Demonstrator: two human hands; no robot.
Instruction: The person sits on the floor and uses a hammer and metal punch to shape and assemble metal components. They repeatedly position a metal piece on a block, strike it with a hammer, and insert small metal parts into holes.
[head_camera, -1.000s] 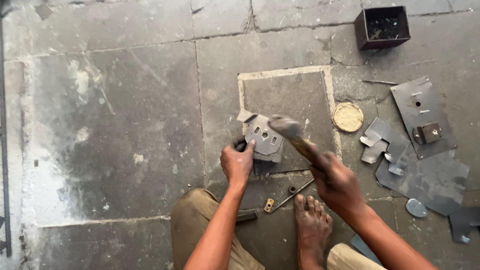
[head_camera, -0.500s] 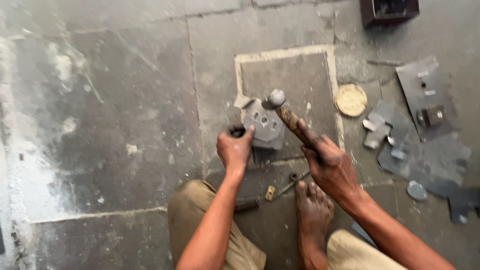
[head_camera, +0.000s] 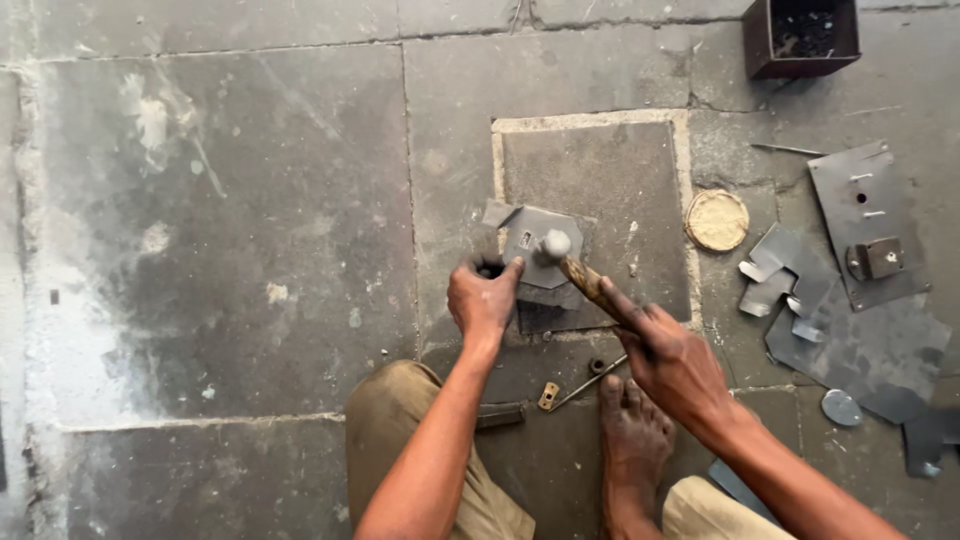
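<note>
hammer (head_camera: 556, 245) on metal plate (head_camera: 540, 250)

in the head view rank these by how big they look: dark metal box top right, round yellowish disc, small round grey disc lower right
1. dark metal box
2. round yellowish disc
3. small grey disc

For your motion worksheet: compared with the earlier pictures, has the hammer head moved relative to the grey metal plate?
Yes. The hammer head has come down and left onto the metal plate, away from its right edge.
</note>
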